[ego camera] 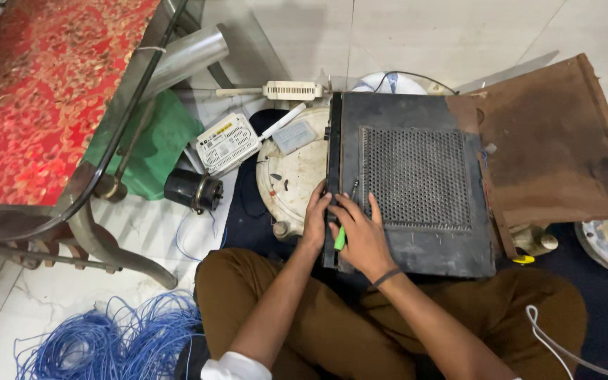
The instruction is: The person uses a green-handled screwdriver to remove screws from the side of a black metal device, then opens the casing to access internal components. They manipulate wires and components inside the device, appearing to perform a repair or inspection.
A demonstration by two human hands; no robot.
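Right hand [362, 236], half-hidden green screwdriver [340, 238], black case [416, 193]

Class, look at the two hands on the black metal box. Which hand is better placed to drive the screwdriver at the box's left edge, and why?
Probably the right hand: it already grips the green-handled screwdriver, tip toward the edge of the black box. The left hand only rests against that edge, steadying it.

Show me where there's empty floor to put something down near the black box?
Bare tile lies beyond the black box, past the brown panel. More shows between the blue wire coil and the chair leg. It is crowded left of the box: white router, small motor, round white casing.
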